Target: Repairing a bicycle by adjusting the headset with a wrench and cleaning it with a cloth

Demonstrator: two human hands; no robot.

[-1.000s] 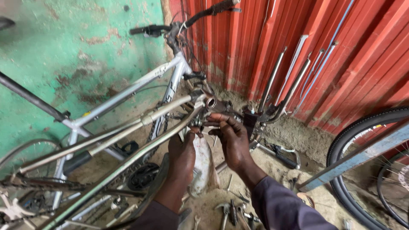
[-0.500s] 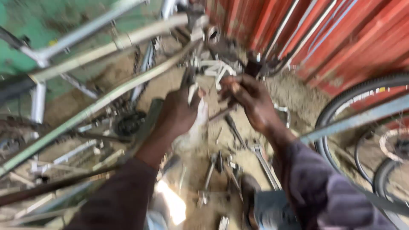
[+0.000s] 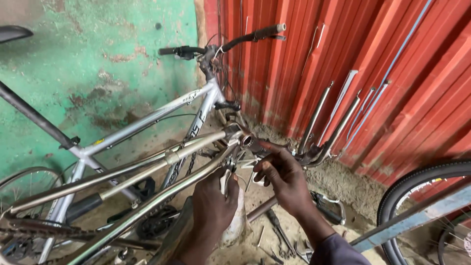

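A bare chrome bicycle frame (image 3: 147,169) lies slanted across the lower left, its head tube (image 3: 241,138) at the centre. My left hand (image 3: 212,203) grips the frame's lower tube just below the head tube. My right hand (image 3: 280,175) is closed on the threaded end fitting at the head tube, fingers curled round it. A silver bicycle (image 3: 162,110) with black handlebars (image 3: 223,43) stands behind the frame, leaning by the green wall.
A red corrugated metal wall (image 3: 353,64) with several metal fork blades (image 3: 338,122) leaning on it fills the right. A bicycle wheel (image 3: 417,196) and a blue bar (image 3: 412,221) sit at lower right. Tools and parts (image 3: 284,240) litter the sandy ground.
The view dipped to the ground half a second ago and has risen again to the handlebars and wall. Both hands stay at the head tube of the chrome frame.
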